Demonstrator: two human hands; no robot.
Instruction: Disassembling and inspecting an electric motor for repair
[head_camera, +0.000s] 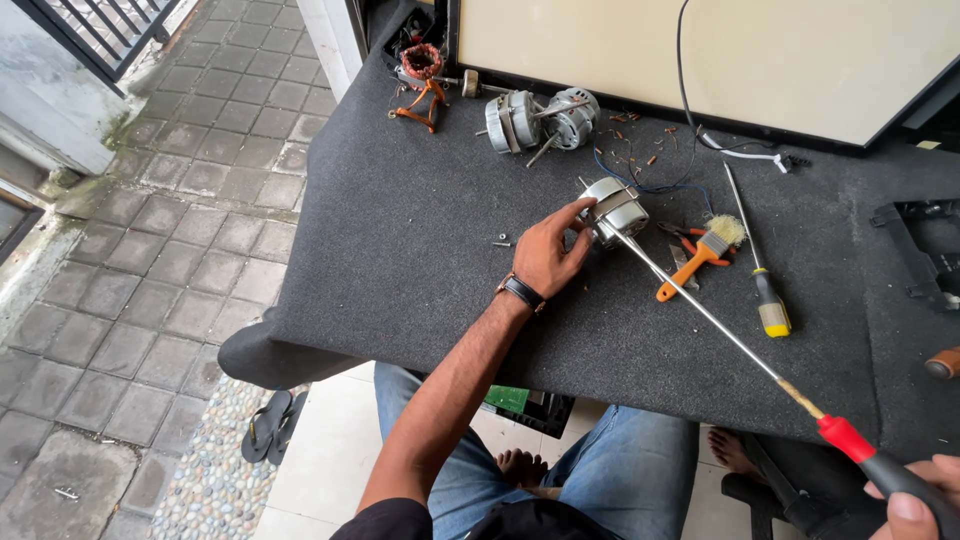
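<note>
1. Right hand (915, 495) is closest, at the bottom corner, shut tight around the red and black handle of a long screwdriver (715, 325).
2. Its thin metal rod runs up to a small silver motor (615, 208) on the grey mat (400, 260).
3. Left hand (548, 252) rests on the mat with fingers spread, touching the side of the motor but not wrapped around it.
4. Just beside the motor lie an orange brush (700, 255) and a yellow-handled screwdriver (757, 262).
5. Farther back sits another silver motor (540, 120), and near it a copper coil (421, 62).
6. One small screw (500, 240) lies left of the hand.
</note>
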